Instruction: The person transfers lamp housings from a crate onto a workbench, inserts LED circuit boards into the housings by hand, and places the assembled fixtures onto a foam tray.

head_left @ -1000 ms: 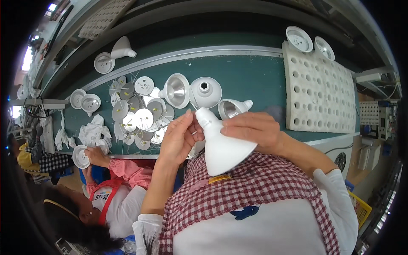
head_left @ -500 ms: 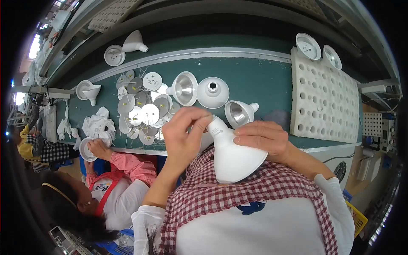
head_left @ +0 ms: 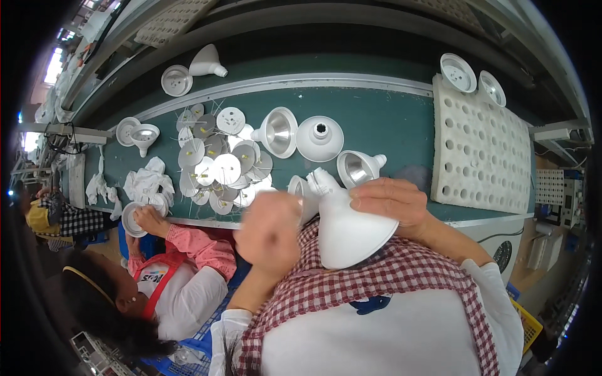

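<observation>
My right hand (head_left: 394,205) grips the shoulder of a white lamp housing (head_left: 353,232), its fingers laid over the top right side. The housing leans against my checked apron, wide rim down, with its narrow neck pointing up and to the left. Just left of that neck is my left hand (head_left: 269,233), smeared by motion, so its fingers cannot be made out. Partly covered behind the neck and the left hand stands another lamp housing (head_left: 305,197). Beyond them on the green bench (head_left: 382,116) are more white housings, including a reflector-lined one (head_left: 362,168).
White and grey discs with wires (head_left: 216,153) lie piled at the left of the bench. A perforated white foam board (head_left: 480,150) is at the right, with two white cups (head_left: 458,73) at its far edge. A co-worker (head_left: 182,276) sits left, handling a round white part.
My left hand has let go of the housing's neck and moved down and slightly left. The right hand keeps its hold, and the view has shifted slightly.
</observation>
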### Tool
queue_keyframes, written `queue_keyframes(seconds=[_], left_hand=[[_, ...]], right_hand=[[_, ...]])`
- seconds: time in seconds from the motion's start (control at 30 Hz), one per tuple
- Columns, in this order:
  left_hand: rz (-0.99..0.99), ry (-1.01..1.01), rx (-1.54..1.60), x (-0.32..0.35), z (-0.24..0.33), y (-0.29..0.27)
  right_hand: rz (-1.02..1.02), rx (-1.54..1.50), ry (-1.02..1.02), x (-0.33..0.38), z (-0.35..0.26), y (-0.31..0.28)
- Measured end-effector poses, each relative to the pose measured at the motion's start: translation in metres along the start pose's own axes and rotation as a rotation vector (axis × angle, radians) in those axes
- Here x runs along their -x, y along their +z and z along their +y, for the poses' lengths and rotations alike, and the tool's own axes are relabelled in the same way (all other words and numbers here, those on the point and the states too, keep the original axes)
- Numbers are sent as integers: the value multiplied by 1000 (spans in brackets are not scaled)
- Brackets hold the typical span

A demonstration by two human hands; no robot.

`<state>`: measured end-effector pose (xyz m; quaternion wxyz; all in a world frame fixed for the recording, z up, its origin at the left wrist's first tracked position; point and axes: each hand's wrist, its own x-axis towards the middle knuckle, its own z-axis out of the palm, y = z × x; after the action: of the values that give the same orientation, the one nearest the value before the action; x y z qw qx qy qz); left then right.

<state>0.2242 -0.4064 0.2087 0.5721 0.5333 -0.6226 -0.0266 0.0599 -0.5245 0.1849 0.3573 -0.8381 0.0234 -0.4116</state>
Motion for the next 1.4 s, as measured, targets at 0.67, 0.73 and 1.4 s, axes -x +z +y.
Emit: queue_keyframes(seconds=[0.67, 0.73, 1.4], left_hand=[[136, -734, 221, -1, -35, -48], [-172, -549, -111, -17, -21, -61], [-7, -470, -1069, 19, -365, -278]], right_hand=[[-179, 217, 120, -79, 26, 35], [-177, 176, 127, -101, 34, 44], [-316, 386, 783, -45, 84, -4]])
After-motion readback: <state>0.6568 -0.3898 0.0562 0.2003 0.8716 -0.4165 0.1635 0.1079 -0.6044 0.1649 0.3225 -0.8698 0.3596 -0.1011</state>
